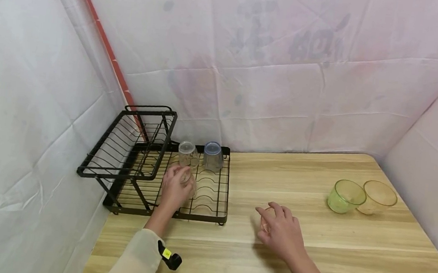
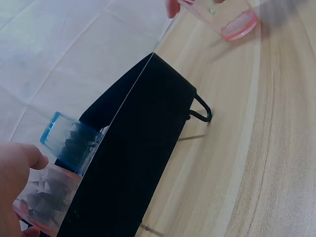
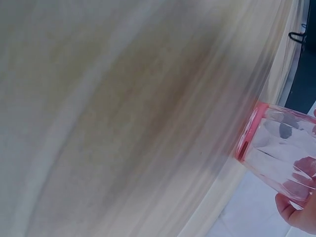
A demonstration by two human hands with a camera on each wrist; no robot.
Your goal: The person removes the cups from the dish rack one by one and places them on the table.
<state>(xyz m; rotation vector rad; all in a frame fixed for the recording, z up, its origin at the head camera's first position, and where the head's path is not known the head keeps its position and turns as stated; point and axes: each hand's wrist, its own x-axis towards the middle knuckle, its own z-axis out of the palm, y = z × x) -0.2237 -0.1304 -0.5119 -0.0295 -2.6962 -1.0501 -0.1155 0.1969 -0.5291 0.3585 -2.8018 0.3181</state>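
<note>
My left hand (image 1: 174, 189) grips a clear, pink-tinted drinking glass (image 2: 47, 197) low in the black dish rack (image 1: 200, 217); the fingers partly cover it in the head view. Behind it on the rack, two upside-down glasses stand side by side: a clear glass (image 1: 187, 153) and a blue-tinted glass (image 1: 213, 156). To the right of the rack, my right hand (image 1: 284, 233) holds another pink-tinted glass (image 3: 279, 148) over the wooden table. Its fingers hide most of that glass in the head view, while the right wrist view shows its thick pink end.
A green glass bowl (image 1: 340, 202) and an amber glass bowl (image 1: 376, 202) stand close together at the table's right side. The rack's raised upper tier (image 1: 116, 172) rises left of my left hand. White sheeting (image 1: 263, 92) hangs behind and on both sides.
</note>
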